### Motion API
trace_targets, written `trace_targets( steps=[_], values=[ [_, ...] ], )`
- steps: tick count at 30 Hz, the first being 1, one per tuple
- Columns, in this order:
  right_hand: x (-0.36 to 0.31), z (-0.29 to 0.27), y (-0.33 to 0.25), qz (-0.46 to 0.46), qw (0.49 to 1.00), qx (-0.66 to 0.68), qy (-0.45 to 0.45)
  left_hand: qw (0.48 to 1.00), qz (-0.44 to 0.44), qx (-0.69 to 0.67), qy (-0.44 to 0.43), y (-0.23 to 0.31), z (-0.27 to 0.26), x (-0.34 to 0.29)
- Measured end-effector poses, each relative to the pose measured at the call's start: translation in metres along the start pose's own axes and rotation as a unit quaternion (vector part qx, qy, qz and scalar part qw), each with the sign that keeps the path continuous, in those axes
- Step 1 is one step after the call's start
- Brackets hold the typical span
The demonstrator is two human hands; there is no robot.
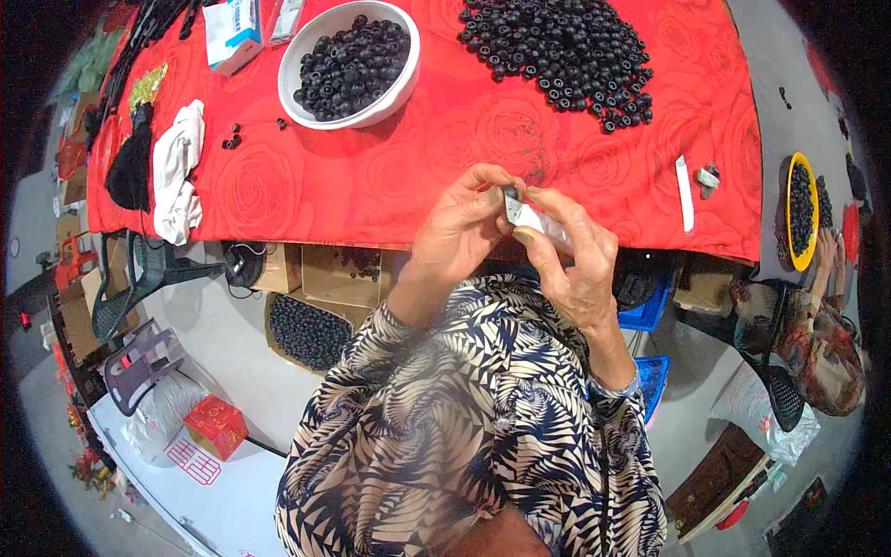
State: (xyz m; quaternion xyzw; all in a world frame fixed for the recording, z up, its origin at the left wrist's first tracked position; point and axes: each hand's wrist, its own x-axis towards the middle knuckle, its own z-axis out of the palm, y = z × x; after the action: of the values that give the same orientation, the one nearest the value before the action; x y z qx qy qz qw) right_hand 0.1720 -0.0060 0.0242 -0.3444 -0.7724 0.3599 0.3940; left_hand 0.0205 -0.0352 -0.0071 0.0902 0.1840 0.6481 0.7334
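Observation:
Over the front edge of the red-covered table, my hands meet fingertip to fingertip. My left hand (461, 227) pinches a small dark round bead (510, 192) between thumb and fingers. In my right hand (577, 251), closed between thumb and fingers, is a small flat tool with a white wrapping (526, 217); its tip is against or very close to the bead. Beyond them lies a wide heap of black beads (561, 56), many showing holes. A white bowl (402, 93) to the left holds more of them.
A white cloth (178, 167), a black cloth (130, 167) and a tissue box (232, 37) lie at the table's left. A white strip (685, 193) lies at its right. Cardboard boxes (342, 276) stand below. A co-worker's hands (826, 255) are by a yellow-rimmed tray (792, 209).

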Motion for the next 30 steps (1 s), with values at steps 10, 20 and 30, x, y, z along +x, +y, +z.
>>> trace_targets(
  steps=[10,20,30],
  values=[
    [0.002,0.0,0.001,-0.015,1.0,0.003,0.019,1.0,-0.003,0.0,-0.008,0.0,-0.003,0.001],
    [0.002,-0.001,0.002,0.028,0.999,-0.002,-0.028,1.0,0.014,0.026,0.0,0.0,-0.011,0.001],
    [0.006,0.006,0.005,0.071,0.997,0.043,0.006,0.987,0.045,0.151,-0.022,0.007,-0.005,-0.006]
  ],
)
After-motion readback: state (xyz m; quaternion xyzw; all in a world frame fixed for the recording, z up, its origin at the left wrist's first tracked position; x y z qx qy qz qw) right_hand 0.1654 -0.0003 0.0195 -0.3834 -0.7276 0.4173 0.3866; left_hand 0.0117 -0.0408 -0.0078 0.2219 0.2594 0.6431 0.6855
